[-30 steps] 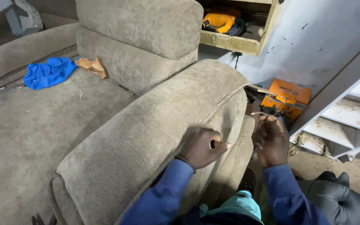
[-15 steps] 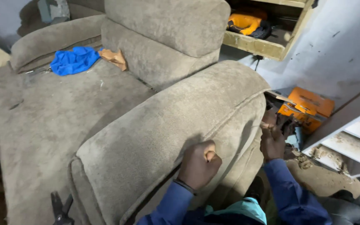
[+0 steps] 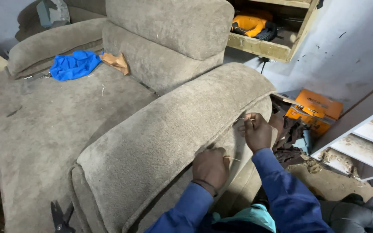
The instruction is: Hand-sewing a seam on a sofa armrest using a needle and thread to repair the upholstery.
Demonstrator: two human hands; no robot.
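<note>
From the head view, the left hand (image 3: 211, 167) presses closed against the outer side of the sofa armrest (image 3: 169, 129), pinching a thin thread (image 3: 232, 159). The right hand (image 3: 257, 131) pinches it higher up, near the armrest's rear edge. Beige, nubby fabric; orange box (image 3: 314, 110) close beside.

Beige armchair (image 3: 152, 142), blue cloth (image 3: 74, 64), orange box (image 3: 314, 110).

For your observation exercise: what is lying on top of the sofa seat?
A blue cloth and a crumpled tan scrap lie on the seat near the backrest, with a few thread bits. Whatever is under the cloth is hidden.
</note>
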